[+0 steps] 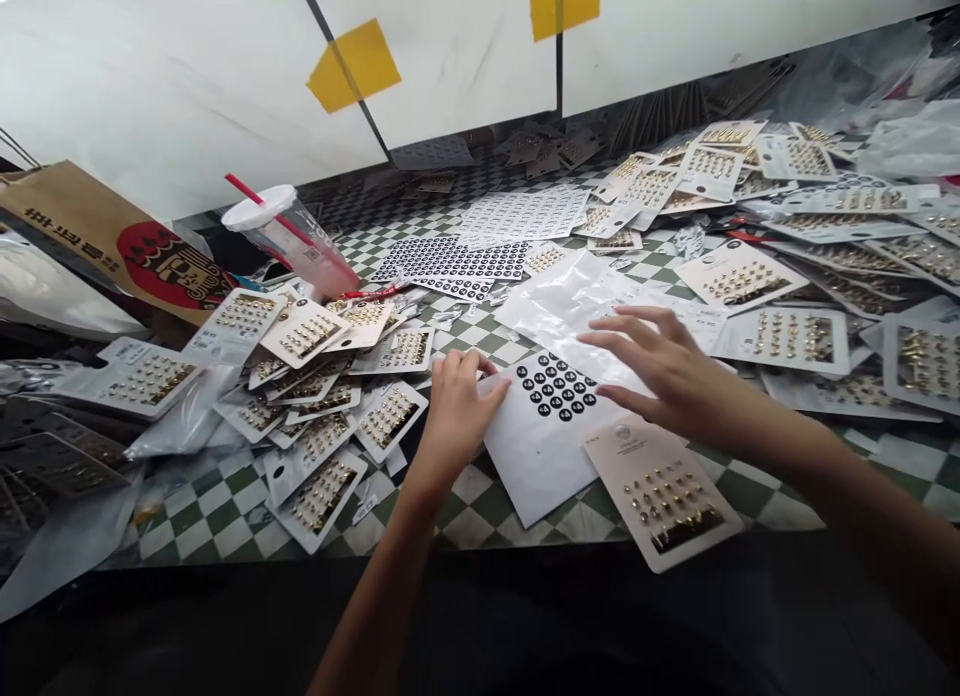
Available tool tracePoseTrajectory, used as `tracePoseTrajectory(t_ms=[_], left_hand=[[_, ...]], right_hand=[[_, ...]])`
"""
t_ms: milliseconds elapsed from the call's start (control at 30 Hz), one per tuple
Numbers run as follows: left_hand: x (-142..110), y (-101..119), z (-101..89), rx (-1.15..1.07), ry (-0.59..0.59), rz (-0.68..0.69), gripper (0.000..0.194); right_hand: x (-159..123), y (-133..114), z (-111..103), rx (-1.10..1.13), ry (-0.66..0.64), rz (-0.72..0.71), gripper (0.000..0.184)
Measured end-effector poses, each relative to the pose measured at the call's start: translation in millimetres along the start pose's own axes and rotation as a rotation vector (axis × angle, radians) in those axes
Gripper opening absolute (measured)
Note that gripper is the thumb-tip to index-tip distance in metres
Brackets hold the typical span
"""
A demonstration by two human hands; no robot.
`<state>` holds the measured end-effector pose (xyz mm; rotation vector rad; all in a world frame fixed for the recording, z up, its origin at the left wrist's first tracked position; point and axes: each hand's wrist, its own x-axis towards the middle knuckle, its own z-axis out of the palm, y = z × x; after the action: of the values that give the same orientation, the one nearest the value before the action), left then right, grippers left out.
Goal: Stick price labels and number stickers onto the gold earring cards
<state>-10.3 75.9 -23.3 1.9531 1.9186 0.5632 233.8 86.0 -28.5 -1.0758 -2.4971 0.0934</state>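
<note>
My left hand (461, 406) pinches the upper left edge of a white sticker sheet (540, 466) between thumb and curled fingers. Rows of round black stickers with white print fill the sheet's upper part; its lower part is bare white. Over the sheet's right side hovers my right hand (649, 366), fingers spread, with nothing visible in it. Beneath and behind those fingers lies a clear plastic bag (551, 296). An earring card (664, 496) with rows of small gold earrings lies below my right hand, partly over the sheet's edge and jutting past the table's front edge.
Piled earring cards (315, 426) lie on the left, and more cards (795, 336) spread over the right. Other sticker sheets (454, 261) lie at the back of the checkered tablecloth (232, 516). A tilted drink cup (300, 241) stands by a brown paper bag (112, 231). White panels (450, 56) rise behind.
</note>
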Motion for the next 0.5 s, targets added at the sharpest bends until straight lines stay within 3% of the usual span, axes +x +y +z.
tracePoseTrajectory(t_ms=[133,267,367,500], left_hand=[[4,8,-1.9,-0.366,-0.121,-0.024,0.012],[5,8,0.5,-0.608,-0.184,-0.124,0.022],[3,8,2.8,-0.635,-0.202,-0.102,0.030],[2,9,6.4,-0.581,-0.154,0.001,0.024]], right_hand=[[36,-21,15,0.089,-0.006,-0.070,0.020],[47,-24,32,0.112,0.063,-0.024,0.012],[46,-25,35,0.138,0.073,0.019,0.008],[46,-28,37,0.136,0.074,0.071,0.005]])
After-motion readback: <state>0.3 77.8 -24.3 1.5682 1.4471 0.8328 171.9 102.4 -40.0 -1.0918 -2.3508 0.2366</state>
